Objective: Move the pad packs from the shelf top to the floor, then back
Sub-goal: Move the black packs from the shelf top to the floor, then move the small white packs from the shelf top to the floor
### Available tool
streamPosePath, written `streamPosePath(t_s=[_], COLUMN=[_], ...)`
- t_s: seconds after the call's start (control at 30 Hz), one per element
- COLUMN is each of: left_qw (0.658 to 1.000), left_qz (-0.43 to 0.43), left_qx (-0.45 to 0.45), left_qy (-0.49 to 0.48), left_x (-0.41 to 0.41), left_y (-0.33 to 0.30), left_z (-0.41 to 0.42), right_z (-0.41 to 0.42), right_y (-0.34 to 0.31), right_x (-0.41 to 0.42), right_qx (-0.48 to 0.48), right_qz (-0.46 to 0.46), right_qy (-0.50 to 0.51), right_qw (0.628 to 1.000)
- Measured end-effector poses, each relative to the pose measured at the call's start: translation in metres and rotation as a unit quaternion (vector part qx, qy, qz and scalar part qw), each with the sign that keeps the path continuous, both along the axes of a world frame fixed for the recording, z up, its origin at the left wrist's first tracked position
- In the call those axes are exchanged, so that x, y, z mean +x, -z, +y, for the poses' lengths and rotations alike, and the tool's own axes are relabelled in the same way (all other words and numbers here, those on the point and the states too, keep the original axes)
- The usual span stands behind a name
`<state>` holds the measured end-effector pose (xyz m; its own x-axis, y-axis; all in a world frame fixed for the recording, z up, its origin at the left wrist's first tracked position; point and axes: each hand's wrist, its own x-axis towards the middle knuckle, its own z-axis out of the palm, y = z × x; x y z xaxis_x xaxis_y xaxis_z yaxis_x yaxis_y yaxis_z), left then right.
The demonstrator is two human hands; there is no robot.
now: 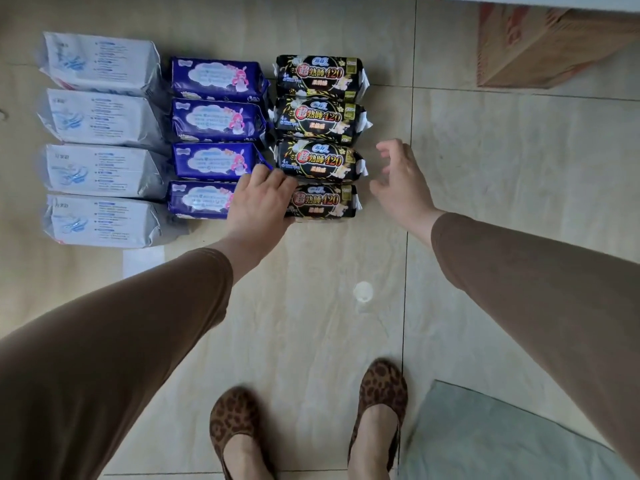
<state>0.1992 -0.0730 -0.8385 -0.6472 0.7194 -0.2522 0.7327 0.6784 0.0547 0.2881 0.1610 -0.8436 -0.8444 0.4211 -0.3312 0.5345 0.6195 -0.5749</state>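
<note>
- left hand (pixel 258 199) rests fingers-down on the near end of the nearest black pack (pixel 323 201), not clamped; right hand (pixel 401 183) hovers just right of it, fingers spread and holding nothing.
- risk, as i judge it: a one-sided lift could let the slick wrapper slip or nudge the blue packs (pixel 216 133) touching alongside.
- further off, all packs lie in three rows on the floor (pixel 346 323), white packs (pixel 100 140) leftmost.
</note>
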Motion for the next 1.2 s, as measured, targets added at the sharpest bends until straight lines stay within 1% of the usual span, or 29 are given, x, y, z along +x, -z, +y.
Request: streamPosePath(t_s=[0.13,0.27,0.37,0.47,0.6,0.67,0.77,0.9,1.0,1.1,1.2], left_qw=[1.0,0.998,0.997,0.996,0.993,0.993,0.993,0.992,0.993,0.992,0.991], left_qz=[0.014,0.004,-0.011,-0.051,-0.081,-0.084,-0.089,-0.09,-0.077,-0.06,-0.038], left_qx=[-0.014,-0.004,-0.012,-0.017,-0.034,-0.032,-0.006,0.02,0.056,0.095,0.128], left_qy=[-0.014,-0.057,-0.069,-0.076,-0.075,-0.075,-0.082,-0.081,-0.072,-0.052,-0.028], left_x=[-0.003,0.007,0.017,0.023,0.024,0.023,0.022,0.021,0.02,0.018,0.012], left_y=[0.005,-0.009,-0.038,-0.087,-0.179,-0.232,-0.319,-0.437,-0.52,-0.593,-0.653], left_z=[0.007,-0.001,-0.016,-0.029,-0.039,-0.04,-0.038,-0.033,-0.026,-0.014,0.008], right_z=[-0.001,-0.01,-0.018,-0.028,-0.041,-0.046,-0.051,-0.055,-0.055,-0.048,-0.03], right_y=[-0.005,-0.024,-0.054,-0.099,-0.183,-0.234,-0.318,-0.437,-0.525,-0.604,-0.668], right_x=[0.015,0.033,0.049,0.061,0.072,0.075,0.074,0.07,0.066,0.064,0.062], right_qx=[0.011,0.012,0.02,0.035,0.051,0.06,0.066,0.073,0.079,0.097,0.117], right_qz=[0.007,0.005,-0.004,-0.038,-0.096,-0.103,-0.099,-0.074,-0.048,-0.015,0.017], right_qy=[0.012,0.007,0.001,-0.019,-0.058,-0.064,-0.054,-0.019,0.002,0.005,0.003], right_qw=[1.0,1.0,1.0,0.998,0.992,0.991,0.991,0.994,0.996,0.995,0.993])
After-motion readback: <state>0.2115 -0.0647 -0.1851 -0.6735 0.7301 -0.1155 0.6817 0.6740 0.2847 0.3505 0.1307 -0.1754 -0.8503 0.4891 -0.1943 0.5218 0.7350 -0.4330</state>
